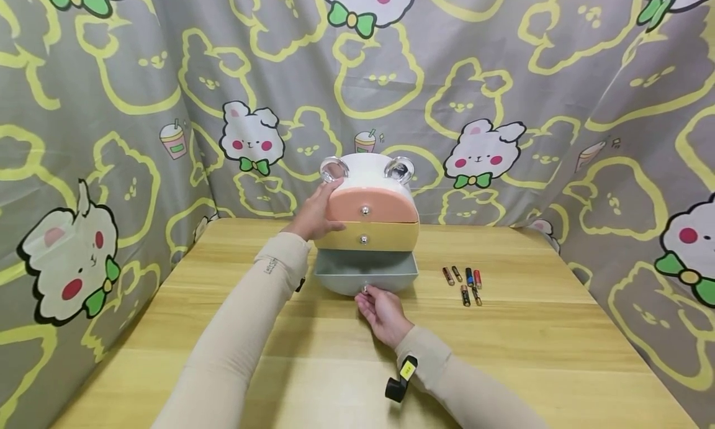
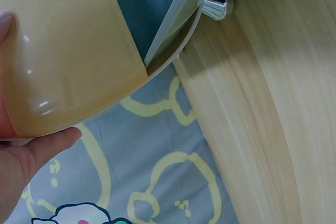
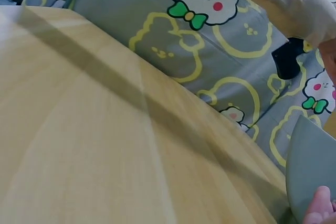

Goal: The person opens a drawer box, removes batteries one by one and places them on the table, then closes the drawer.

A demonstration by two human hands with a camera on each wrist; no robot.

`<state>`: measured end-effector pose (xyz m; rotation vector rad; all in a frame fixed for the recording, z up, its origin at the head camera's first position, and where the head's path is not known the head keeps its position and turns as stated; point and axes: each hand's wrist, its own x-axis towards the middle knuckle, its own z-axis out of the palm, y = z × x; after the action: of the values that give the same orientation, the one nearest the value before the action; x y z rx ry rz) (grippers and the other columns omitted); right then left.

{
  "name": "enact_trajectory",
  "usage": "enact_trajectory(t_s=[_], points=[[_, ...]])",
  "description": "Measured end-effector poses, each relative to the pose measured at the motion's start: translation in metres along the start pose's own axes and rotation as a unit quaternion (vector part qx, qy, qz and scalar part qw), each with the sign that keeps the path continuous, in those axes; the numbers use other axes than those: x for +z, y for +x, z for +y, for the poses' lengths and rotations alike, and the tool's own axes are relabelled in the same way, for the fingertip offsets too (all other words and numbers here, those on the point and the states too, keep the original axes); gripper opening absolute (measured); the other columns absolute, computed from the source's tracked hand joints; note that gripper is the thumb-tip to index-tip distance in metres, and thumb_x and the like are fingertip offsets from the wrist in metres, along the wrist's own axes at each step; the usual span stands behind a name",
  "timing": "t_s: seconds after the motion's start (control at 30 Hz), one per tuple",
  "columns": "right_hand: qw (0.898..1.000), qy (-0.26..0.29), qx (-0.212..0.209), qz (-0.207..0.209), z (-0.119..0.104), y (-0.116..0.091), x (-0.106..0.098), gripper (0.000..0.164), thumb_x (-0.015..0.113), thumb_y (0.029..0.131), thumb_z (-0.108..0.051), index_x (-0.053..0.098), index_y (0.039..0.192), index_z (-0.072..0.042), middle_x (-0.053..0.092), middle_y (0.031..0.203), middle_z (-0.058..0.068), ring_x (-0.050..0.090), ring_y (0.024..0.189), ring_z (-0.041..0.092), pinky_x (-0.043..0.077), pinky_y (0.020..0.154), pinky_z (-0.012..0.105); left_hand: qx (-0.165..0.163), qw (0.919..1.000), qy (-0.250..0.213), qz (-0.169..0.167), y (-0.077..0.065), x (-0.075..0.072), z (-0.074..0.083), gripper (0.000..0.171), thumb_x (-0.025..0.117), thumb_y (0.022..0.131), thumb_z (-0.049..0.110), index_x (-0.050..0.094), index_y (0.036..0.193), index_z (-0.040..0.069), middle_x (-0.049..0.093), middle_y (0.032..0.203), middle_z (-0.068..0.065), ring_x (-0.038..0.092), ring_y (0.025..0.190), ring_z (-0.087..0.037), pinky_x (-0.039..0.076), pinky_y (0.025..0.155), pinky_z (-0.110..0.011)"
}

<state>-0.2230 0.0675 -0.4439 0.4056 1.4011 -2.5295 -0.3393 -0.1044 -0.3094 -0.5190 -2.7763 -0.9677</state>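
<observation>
A small storage box (image 1: 367, 173) with a white top and clear round ears stands on the table in the head view. Its peach drawer (image 1: 343, 205) and yellow drawer (image 1: 385, 238) are closed; the grey bottom drawer (image 1: 335, 282) is pulled out, its visible inside bare. My left hand (image 1: 314, 215) steadies the box at its left side, thumb at the front edge and fingers extended up the side. With thumb and fingers my right hand (image 1: 385, 314) pinches the silver knob (image 1: 365, 289) of the grey drawer. The left wrist view shows the yellow drawer front (image 2: 68, 51) close up.
Several small batteries (image 1: 465, 279) lie loose on the wooden table (image 1: 536, 348), to the right of the box. A patterned grey curtain (image 1: 301, 75) hangs behind and on both sides. A black wrist strap device (image 1: 398, 385) hangs from the right sleeve.
</observation>
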Motion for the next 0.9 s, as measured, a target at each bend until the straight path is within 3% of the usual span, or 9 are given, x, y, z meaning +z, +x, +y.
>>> enact_trajectory(t_s=[0.4, 0.9], points=[[1.000, 0.002, -0.012, 0.005, -0.002, 0.020, 0.009, 0.012, 0.050, 0.099, -0.007, 0.055, 0.099, 0.004, 0.061, 0.082, 0.008, 0.063, 0.073, 0.011, 0.053, 0.070, 0.019, 0.010, 0.9999, 0.010, 0.004, 0.001, 0.001, -0.005, 0.106, 0.087, 0.072, 0.014, 0.022, 0.154, 0.031, 0.022, 0.157, -0.016, 0.041, 0.128, -0.041, 0.036, 0.103, -0.054], [1.000, -0.008, -0.012, 0.019, -0.008, 0.039, 0.012, 0.018, 0.053, 0.097, -0.006, 0.056, 0.108, 0.007, 0.062, 0.089, 0.011, 0.063, 0.076, 0.014, 0.054, 0.073, 0.021, 0.003, 1.0000, 0.003, 0.004, -0.001, 0.000, -0.003, 0.107, 0.087, 0.072, 0.013, 0.021, 0.154, 0.032, 0.022, 0.157, -0.016, 0.043, 0.125, -0.041, 0.038, 0.101, -0.056]])
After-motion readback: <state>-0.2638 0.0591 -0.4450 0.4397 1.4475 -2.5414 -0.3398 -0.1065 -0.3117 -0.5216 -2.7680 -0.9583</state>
